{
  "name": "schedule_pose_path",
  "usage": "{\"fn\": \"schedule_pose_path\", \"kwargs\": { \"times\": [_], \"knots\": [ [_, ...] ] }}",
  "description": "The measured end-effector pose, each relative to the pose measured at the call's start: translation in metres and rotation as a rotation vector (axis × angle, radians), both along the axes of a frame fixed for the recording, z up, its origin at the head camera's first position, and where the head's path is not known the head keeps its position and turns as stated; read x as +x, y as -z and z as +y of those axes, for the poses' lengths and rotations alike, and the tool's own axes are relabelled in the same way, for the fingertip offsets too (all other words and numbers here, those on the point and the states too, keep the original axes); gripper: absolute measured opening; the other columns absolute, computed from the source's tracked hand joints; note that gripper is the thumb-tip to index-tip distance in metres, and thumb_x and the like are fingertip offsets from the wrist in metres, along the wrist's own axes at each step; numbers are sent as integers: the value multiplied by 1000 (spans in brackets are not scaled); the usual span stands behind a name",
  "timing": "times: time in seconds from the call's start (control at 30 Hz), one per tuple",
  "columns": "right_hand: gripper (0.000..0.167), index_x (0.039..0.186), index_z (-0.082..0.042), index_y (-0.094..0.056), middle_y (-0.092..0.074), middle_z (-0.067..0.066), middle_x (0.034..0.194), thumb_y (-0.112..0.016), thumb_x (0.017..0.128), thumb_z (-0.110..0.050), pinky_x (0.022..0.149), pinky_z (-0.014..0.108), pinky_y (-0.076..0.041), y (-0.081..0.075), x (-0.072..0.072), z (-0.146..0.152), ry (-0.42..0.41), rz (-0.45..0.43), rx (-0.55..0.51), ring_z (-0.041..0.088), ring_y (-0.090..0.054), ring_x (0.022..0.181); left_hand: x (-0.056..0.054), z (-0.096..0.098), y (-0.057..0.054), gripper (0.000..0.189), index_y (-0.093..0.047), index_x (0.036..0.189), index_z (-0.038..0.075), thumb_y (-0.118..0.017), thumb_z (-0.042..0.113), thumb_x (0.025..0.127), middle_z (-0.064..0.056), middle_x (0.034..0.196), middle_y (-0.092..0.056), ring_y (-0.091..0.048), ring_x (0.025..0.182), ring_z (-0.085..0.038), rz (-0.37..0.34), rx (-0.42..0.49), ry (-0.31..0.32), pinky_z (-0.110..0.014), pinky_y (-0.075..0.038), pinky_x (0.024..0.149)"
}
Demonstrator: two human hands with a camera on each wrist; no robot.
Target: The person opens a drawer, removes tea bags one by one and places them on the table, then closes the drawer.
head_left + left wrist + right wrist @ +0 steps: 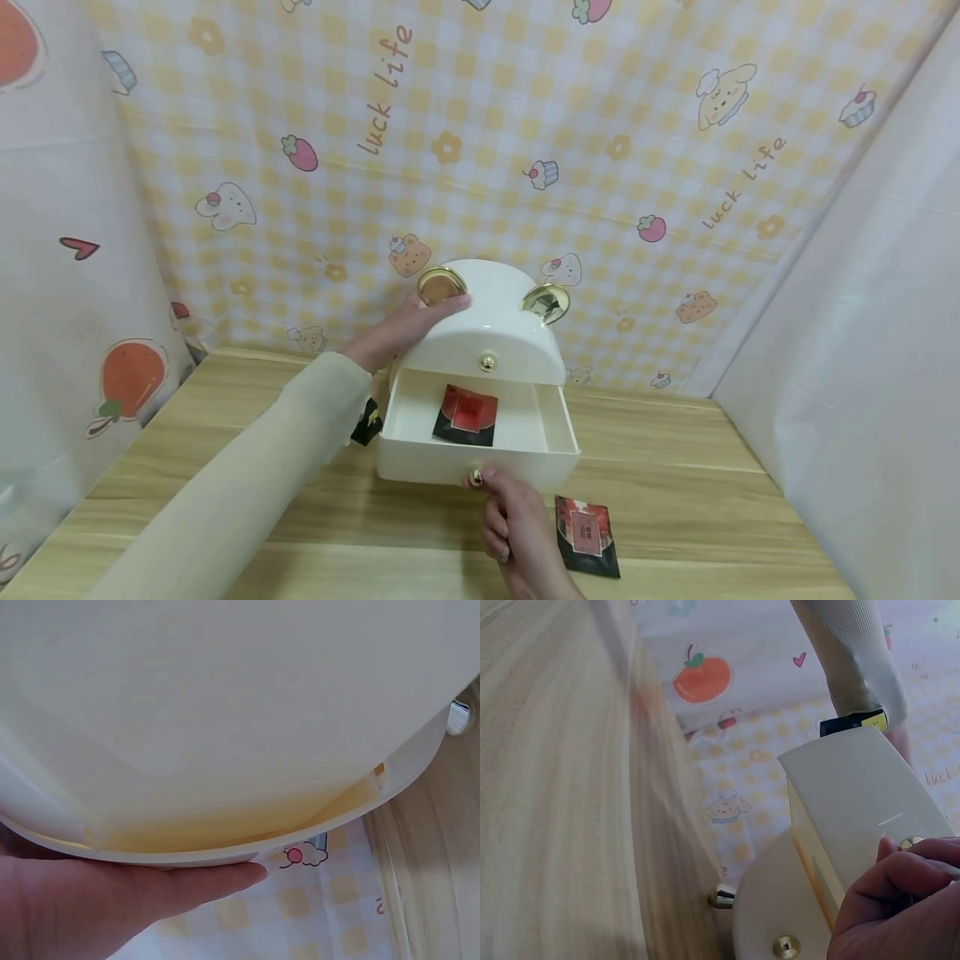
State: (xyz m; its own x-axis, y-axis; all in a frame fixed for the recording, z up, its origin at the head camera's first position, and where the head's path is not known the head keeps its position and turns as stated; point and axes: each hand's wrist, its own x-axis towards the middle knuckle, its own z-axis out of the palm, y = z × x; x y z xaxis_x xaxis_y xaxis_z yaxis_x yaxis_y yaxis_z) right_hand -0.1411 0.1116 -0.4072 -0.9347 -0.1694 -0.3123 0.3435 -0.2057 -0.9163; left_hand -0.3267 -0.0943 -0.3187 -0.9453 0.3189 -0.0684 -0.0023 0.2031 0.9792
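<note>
A white storage box (491,292) with round gold ears stands against the patterned backdrop. Its lower drawer (480,462) is pulled out, and a red-and-black packet (467,415) lies inside. My left hand (412,325) rests on the box's upper left side beside the gold ear (442,287); the left wrist view shows a straight digit (202,889) along the rim. At the drawer front, my right hand (517,525) pinches the gold drawer knob (476,477), and its curled fingers show in the right wrist view. A second red-and-black packet (587,536) lies on the table, right of that hand.
The wooden table (675,483) carries the box near its back edge. A checked cloth backdrop (480,192) hangs behind, with white cloth (840,375) on the right side. The closed upper drawer has its own gold knob (488,362). A small gold foot (721,896) sticks out below.
</note>
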Motion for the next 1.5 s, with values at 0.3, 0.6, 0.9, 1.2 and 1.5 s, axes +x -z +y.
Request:
{"fn": "schedule_pose_path", "kwargs": {
  "times": [0.3,0.6,0.9,1.2,1.5],
  "knots": [
    [28,100,-10,-71,-32,-13,48,-54,101,-33,41,17,-27,1,7,4,-22,-12,-21,1,-32,39,15,1,-14,66,-41,143,31,-61,66,91,-8,112,-71,-73,92,-21,19,3,15,-39,-61,77],
    [28,101,-11,-70,-32,-13,48,-54,101,-35,40,17,-27,0,18,9,-91,-24,-26,1,-32,39,19,0,-18,64,-39,144,29,-61,63,93,-9,111,-69,-72,88,-19,20,10,33,-39,-62,74],
    [36,107,-9,-71,-34,-13,48,-55,100,-40,42,18,-29,2,22,9,-98,-52,30,2,-33,40,19,0,-17,67,-35,146,30,-61,63,93,-9,112,-70,-74,86,-21,1,19,29,-42,-62,73],
    [37,108,-5,-70,-34,-14,47,-54,101,-39,41,18,-29,2,25,10,-126,-12,33,1,-34,38,18,1,-16,63,-38,144,35,-62,63,92,-10,112,-71,-75,85,-23,-3,34,20,-43,-63,72],
    [39,110,-6,-71,-37,-12,49,-53,103,-40,43,18,-31,2,23,16,-186,-15,61,2,-37,40,19,-2,-17,100,-8,158,30,-62,72,86,-12,122,-64,-71,94,-22,-63,-23,-11,-39,-62,75]
  ]
}}
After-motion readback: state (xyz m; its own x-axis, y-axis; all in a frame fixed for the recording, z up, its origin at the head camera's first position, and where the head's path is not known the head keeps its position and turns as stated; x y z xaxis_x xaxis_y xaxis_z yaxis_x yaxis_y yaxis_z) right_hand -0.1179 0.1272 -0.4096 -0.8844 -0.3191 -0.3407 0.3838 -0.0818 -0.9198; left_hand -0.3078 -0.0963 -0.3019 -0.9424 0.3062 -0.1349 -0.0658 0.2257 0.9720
